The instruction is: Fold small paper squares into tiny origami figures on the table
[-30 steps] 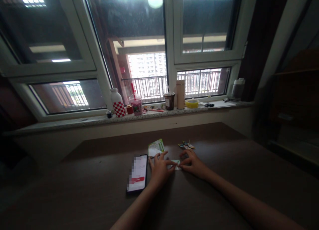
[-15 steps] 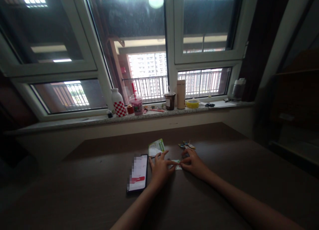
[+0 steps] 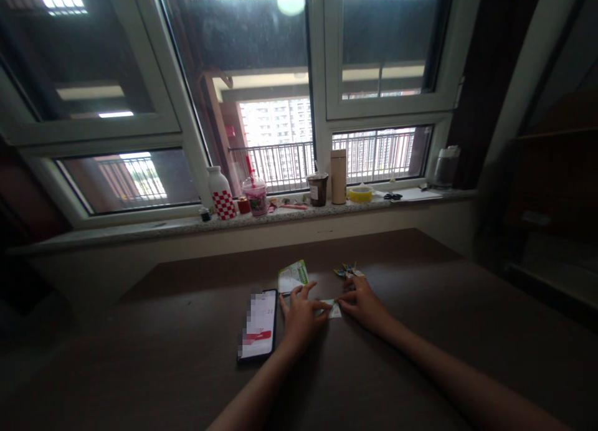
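A small white-and-green piece of paper [image 3: 335, 312] lies on the brown table [image 3: 187, 369] between my hands. My left hand [image 3: 301, 319] rests with its fingers spread, and one fingertip presses on the paper's left part. At the paper's upper right edge, my right hand [image 3: 367, 305] is closed, thumb and finger pinching the corner. Beyond the left hand lies a green-and-white printed sheet [image 3: 293, 276]. Several small colourful folded pieces [image 3: 346, 271] sit just past the right fingers, which partly hide them. To the left of my left hand is a phone [image 3: 259, 325] with its screen lit.
Along the windowsill [image 3: 187, 225] stand a checkered bottle [image 3: 222, 194], a pink drink cup [image 3: 255, 197], a dark cup [image 3: 318, 189], a beige flask [image 3: 338, 177], a yellow tape roll [image 3: 360, 195] and black scissors [image 3: 392, 197]. The table's far edge is close to the wall.
My right fingers have shifted slightly up and left at the paper's edge, and more of the paper's lower right part shows. My left hand has hardly moved.
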`<state>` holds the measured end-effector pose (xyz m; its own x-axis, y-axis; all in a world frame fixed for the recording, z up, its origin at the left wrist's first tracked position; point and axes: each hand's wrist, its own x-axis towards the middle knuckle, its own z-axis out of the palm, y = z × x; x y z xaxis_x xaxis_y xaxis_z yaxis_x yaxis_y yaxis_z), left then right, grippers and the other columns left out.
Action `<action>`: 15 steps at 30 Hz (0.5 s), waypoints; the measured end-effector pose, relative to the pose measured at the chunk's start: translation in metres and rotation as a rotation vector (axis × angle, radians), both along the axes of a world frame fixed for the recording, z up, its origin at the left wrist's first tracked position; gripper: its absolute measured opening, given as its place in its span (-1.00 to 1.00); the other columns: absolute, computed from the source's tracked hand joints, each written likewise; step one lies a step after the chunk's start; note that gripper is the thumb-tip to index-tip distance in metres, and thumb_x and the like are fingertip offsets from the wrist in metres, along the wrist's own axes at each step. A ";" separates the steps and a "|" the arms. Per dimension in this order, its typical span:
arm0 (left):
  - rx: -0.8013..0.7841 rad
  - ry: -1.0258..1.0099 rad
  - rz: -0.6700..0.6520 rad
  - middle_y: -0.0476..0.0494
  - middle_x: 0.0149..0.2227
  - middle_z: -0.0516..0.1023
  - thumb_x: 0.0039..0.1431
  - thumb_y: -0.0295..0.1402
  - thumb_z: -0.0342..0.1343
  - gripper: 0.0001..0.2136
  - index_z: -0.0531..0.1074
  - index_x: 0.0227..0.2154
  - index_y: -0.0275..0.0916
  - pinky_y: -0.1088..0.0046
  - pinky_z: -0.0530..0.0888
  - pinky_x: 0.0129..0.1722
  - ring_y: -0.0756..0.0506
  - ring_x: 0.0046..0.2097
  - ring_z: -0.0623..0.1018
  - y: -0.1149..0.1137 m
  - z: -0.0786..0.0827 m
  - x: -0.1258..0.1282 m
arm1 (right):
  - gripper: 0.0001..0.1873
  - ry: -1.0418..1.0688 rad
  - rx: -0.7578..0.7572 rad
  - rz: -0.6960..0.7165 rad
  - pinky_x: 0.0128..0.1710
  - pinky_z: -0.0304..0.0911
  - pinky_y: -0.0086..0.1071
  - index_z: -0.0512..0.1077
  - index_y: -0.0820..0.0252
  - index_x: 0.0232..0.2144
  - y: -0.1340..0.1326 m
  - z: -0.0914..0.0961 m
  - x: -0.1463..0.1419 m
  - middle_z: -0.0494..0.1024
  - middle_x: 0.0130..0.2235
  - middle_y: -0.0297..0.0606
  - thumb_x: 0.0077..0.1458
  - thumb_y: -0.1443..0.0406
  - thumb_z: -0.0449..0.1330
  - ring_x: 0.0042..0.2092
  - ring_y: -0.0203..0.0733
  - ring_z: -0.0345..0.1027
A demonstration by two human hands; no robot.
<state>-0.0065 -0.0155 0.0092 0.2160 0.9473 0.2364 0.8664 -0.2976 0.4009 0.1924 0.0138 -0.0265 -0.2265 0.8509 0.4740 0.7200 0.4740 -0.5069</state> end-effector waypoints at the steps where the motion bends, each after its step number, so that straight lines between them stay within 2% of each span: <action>1: 0.003 -0.005 -0.004 0.11 0.26 0.29 0.08 -0.25 0.23 -0.84 0.60 -0.31 0.23 -0.36 -0.20 0.21 -0.32 0.28 0.16 0.000 0.000 0.000 | -0.87 -0.005 0.012 -0.008 0.15 0.14 -0.04 0.65 0.06 -0.36 0.001 -0.001 0.000 0.42 -0.12 -0.07 0.05 0.29 0.28 0.06 0.02 0.21; 8: 0.010 -0.024 0.007 0.07 0.25 0.31 0.09 -0.23 0.23 -0.86 0.60 -0.30 0.21 -0.35 -0.19 0.21 -0.31 0.27 0.18 -0.001 -0.001 0.000 | -0.85 0.020 0.024 0.013 0.18 0.09 0.00 0.65 0.06 -0.35 0.004 -0.003 0.003 0.45 -0.10 -0.07 0.09 0.27 0.24 0.09 0.02 0.20; 15: -0.014 -0.025 0.020 0.04 0.25 0.30 0.11 -0.20 0.20 -0.87 0.61 -0.29 0.17 -0.35 -0.19 0.22 -0.32 0.28 0.17 -0.004 0.001 0.001 | -0.88 0.053 -0.021 0.062 0.20 0.08 -0.04 0.65 0.04 -0.36 -0.002 0.004 0.004 0.44 -0.03 -0.12 0.06 0.28 0.28 0.11 0.00 0.20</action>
<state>-0.0052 -0.0191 0.0106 0.1915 0.9546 0.2283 0.8616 -0.2749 0.4267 0.1968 0.0116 -0.0228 -0.2543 0.8459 0.4688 0.6617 0.5056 -0.5536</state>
